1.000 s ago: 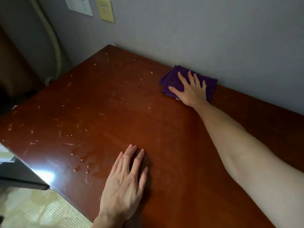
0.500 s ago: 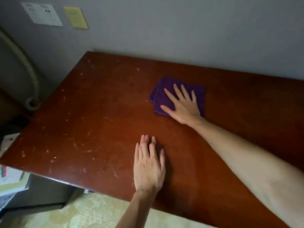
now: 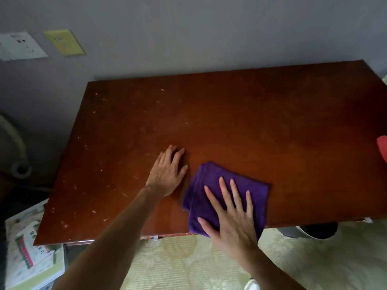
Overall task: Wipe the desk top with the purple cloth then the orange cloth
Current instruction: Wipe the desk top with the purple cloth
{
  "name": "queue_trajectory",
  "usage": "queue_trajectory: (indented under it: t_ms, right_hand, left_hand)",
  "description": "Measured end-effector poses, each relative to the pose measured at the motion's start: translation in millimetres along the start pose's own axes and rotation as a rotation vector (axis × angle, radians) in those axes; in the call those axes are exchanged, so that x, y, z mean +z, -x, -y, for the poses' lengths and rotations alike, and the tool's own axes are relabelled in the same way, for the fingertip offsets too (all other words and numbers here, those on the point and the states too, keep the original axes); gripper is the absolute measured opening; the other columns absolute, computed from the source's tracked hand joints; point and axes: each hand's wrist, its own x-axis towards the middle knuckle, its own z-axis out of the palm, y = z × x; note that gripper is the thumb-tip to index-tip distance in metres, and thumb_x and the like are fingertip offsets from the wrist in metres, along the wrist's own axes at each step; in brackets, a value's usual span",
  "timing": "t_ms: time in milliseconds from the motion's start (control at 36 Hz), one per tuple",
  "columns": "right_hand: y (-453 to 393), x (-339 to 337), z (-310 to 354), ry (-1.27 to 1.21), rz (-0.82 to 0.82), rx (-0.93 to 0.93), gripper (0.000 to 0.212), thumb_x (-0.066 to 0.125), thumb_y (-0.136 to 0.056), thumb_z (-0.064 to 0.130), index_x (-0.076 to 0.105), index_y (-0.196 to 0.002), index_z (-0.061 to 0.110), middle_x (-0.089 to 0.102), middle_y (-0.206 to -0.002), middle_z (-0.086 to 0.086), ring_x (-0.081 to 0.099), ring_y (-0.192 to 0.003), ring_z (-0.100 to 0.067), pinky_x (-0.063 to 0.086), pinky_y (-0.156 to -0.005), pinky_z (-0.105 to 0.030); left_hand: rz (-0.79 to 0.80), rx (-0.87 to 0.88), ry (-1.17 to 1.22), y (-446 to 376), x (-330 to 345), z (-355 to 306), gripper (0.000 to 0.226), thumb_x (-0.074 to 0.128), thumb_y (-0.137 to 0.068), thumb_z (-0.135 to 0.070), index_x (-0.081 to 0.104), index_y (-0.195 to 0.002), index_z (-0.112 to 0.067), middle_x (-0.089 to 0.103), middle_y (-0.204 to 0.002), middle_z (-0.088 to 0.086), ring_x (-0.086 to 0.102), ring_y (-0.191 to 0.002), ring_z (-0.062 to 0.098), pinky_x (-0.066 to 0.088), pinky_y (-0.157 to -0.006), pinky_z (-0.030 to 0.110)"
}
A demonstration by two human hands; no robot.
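Observation:
The folded purple cloth (image 3: 211,185) lies at the near edge of the reddish-brown desk top (image 3: 251,114). My right hand (image 3: 232,214) presses flat on it with fingers spread, and the cloth's near corner hangs slightly over the edge. Just left of the cloth, my left hand (image 3: 167,172) rests flat on the wood, holding nothing. A bit of orange-red cloth (image 3: 382,150) shows at the desk's right side, cut off by the frame. Pale crumbs and smears dot the desk's left half.
The desk stands against a grey wall with a white socket plate (image 3: 19,46) and a yellow plate (image 3: 63,41). A pale hose (image 3: 14,141) curves at the left. Printed papers (image 3: 33,252) lie low left. A dark round bin (image 3: 314,230) sits under the desk's right side.
My right hand has dragged the purple cloth from the back of the desk by the wall to the near edge. My left hand stayed flat on the desk; the view shifted right.

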Motion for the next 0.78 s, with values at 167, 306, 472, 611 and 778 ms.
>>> queue_trajectory:
  t_ms: [167, 306, 472, 611, 778]
  right_hand:
    - [-70.6, -1.9, 0.6, -0.031, -0.013, -0.012, 0.08, 0.034, -0.091, 0.082, 0.021, -0.161, 0.045, 0.012, -0.173, -0.002, 0.011, -0.159, -0.028, 0.013, -0.123, -0.063]
    - [-190.9, -6.6, -20.3, -0.012, -0.019, -0.075, 0.077, 0.027, -0.09, 0.082, 0.021, -0.159, 0.048, 0.013, -0.173, 0.002, 0.011, -0.159, -0.024, 0.009, -0.124, -0.059]
    - [-336.9, -15.1, -26.7, -0.022, 0.021, -0.02, 0.08, 0.023, -0.089, 0.086, 0.013, -0.16, 0.05, 0.005, -0.174, 0.003, 0.001, -0.16, -0.022, 0.004, -0.125, -0.058]
    - [-422.8, -20.1, -27.1, -0.045, 0.034, -0.089, 0.078, 0.029, -0.091, 0.084, 0.015, -0.16, 0.05, 0.007, -0.174, 0.002, 0.003, -0.16, -0.023, 0.003, -0.125, -0.059]
    - [-443.7, -19.3, -24.8, -0.04, 0.026, -0.105, 0.077, 0.027, -0.094, 0.082, 0.015, -0.161, 0.047, 0.008, -0.174, 0.0, 0.004, -0.159, -0.025, 0.001, -0.125, -0.059]
  left_hand:
    - [-0.088, 0.027, -0.002, -3.8, 13.0, 5.8, 0.06, 0.02, -0.101, -0.043, 0.038, -0.151, -0.013, 0.041, -0.152, 0.018, 0.03, -0.148, 0.029, 0.017, -0.122, 0.039]
    - [-0.103, 0.054, 0.031, -7.0, 11.6, 16.3, 0.063, 0.02, -0.101, -0.045, 0.03, -0.154, -0.013, 0.036, -0.157, 0.011, 0.024, -0.15, 0.022, 0.012, -0.123, 0.032]
    - [-0.155, 0.064, -0.032, -5.8, 23.0, 13.8, 0.061, 0.027, -0.104, -0.045, 0.033, -0.153, -0.009, 0.04, -0.155, 0.011, 0.026, -0.15, 0.02, 0.008, -0.123, 0.034]
    - [-0.164, 0.06, -0.023, -6.3, 28.8, 14.1, 0.06, 0.025, -0.106, -0.046, 0.031, -0.154, -0.011, 0.039, -0.156, 0.007, 0.023, -0.151, 0.017, 0.012, -0.121, 0.036]
    - [-0.195, 0.077, -0.055, -7.0, 29.2, 14.7, 0.061, 0.026, -0.105, -0.045, 0.032, -0.154, -0.008, 0.04, -0.155, 0.009, 0.023, -0.149, 0.019, 0.005, -0.122, 0.031]
